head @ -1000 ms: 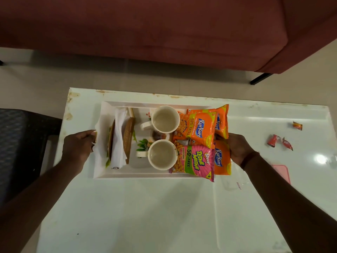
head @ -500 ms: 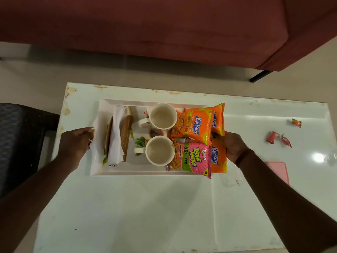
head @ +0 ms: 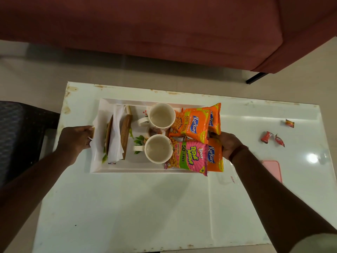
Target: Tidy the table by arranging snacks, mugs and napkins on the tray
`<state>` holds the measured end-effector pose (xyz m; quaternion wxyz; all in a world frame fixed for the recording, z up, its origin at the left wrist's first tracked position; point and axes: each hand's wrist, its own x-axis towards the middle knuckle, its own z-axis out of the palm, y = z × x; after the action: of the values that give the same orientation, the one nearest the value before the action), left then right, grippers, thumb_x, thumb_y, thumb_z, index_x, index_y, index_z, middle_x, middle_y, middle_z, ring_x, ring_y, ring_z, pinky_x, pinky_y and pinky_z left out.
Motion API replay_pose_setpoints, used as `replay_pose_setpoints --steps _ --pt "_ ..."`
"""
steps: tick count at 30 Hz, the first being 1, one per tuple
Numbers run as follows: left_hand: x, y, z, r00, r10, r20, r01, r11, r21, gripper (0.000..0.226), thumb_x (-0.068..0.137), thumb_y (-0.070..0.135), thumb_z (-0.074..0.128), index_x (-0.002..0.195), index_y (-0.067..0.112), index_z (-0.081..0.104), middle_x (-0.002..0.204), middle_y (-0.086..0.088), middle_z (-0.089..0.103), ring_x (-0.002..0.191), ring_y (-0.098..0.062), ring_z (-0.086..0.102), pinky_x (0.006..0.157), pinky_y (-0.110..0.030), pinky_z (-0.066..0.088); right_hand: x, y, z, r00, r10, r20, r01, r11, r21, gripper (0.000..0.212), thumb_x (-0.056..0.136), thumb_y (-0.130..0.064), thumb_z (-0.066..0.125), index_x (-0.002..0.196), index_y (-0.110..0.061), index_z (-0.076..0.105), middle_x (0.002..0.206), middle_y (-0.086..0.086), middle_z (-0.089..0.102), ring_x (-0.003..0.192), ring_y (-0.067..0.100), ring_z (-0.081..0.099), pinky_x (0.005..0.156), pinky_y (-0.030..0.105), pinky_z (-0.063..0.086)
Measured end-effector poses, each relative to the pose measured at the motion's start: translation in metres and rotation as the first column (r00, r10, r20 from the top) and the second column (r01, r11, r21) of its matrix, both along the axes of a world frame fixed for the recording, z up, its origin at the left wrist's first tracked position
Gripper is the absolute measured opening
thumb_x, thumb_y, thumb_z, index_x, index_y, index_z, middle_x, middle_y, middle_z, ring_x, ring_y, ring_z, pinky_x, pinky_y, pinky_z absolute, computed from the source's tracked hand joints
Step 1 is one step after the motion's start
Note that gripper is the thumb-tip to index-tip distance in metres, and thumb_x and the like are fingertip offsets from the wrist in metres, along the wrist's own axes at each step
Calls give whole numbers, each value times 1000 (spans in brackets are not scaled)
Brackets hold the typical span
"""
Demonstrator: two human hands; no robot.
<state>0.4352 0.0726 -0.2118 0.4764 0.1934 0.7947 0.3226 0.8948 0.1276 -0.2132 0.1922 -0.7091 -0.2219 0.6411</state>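
**Both hands on the ends of the loaded tray**

Head view: a dark red sofa point(head: 145, 24) fills the far side, with pale floor point(head: 36, 70) in front of it and a dark chair point(head: 21, 134) at the left edge. Between them and the person stands a glossy white table point(head: 127, 207).

A white tray point(head: 127, 169) sits over the far left part of the table; whether it rests there or is lifted cannot be told. At its left end, white napkins point(head: 116, 136) stand in a wooden holder point(head: 125, 136). In the middle are two pale mugs, the far mug point(head: 160, 115) and the near mug point(head: 158, 148), with their handles pointing left. The right end is heaped with snack packets: an orange Kurkure packet point(head: 191, 123) lying over a second orange one point(head: 215, 117), a pink Bingo packet point(head: 189, 156), and another orange packet point(head: 215, 157) just beside it, overhanging the rim.

The left hand point(head: 74, 141) grips the tray's left rim, its fingers curled over the edge against the napkin paper. The right hand point(head: 228, 145) grasps the tray's right end, its fingers bent in beneath the packets with the tips hidden.

On the table to the right, well apart from the tray, lie three red candy wrappers point(head: 266, 136) and a flat pink object point(head: 272, 168).
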Motion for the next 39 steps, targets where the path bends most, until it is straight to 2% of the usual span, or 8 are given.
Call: replay_pose_setpoints --steps 5,9,13,19,23,29,34,39 --pt "-3 -1 -5 1000 -1 5 1 1000 4 20 89 14 67 106 4 70 75 -12 60 68 -22 57 75 -40 53 -2 0 2 999 -12 40 13 1000 -20 35 94 -39 60 117 -14 68 109 17 73 98 37 70 88 54 56" --pt "-2 -2 -6 1000 -26 -18 27 999 22 19 89 16 66 105 5 70 80 -14 61 73 -25 57 79 -42 54 -5 0 9 999 -1 33 3 999 -46 24 96 -40 58 98 -20 71 87 8 78 72 26 76 57 39 60" --pt "-2 -5 1 990 -107 -95 110 993 31 21 88 18 65 102 4 72 83 -17 65 78 -28 60 85 -47 55 -12 -2 18 984 -8 177 16 999 -45 40 86 -41 71 115 -13 69 110 16 73 98 38 70 91 56 54" --pt "-9 -19 23 914 -247 -321 261 965 -1 42 89 44 49 118 18 64 121 -12 66 111 -34 62 96 -54 49 -15 -10 39 920 -149 362 105 985 140 22 92 -38 64 80 -21 73 96 8 75 92 30 71 93 48 56" --pt "5 -33 44 841 -194 -505 260 963 64 47 89 50 48 126 23 57 127 -5 64 113 -25 60 91 -41 49 -2 -17 51 894 -285 346 181 936 301 28 97 -20 59 121 -6 67 126 10 68 118 27 63 107 40 47" --pt "89 -83 89 833 -5 -553 250 895 368 25 92 24 59 114 37 60 107 21 59 94 7 54 74 -6 44 25 -43 74 870 -197 451 -47 879 475 33 96 -27 60 122 -9 68 123 5 70 117 21 63 106 39 47" --pt "201 -135 97 834 -182 -522 416 827 378 24 91 37 55 114 35 58 106 16 58 94 -4 60 67 -11 47 73 -75 86 850 -168 499 -139 842 521 31 94 -28 62 120 -13 70 118 -3 71 111 8 63 102 23 46" --pt "322 -152 84 703 -474 -531 680 666 306 38 87 43 56 122 30 60 122 18 53 117 1 50 99 -13 38 128 -113 79 836 -163 524 -159 841 517 27 90 -25 69 116 -19 71 111 -10 71 104 4 64 86 -1 41"
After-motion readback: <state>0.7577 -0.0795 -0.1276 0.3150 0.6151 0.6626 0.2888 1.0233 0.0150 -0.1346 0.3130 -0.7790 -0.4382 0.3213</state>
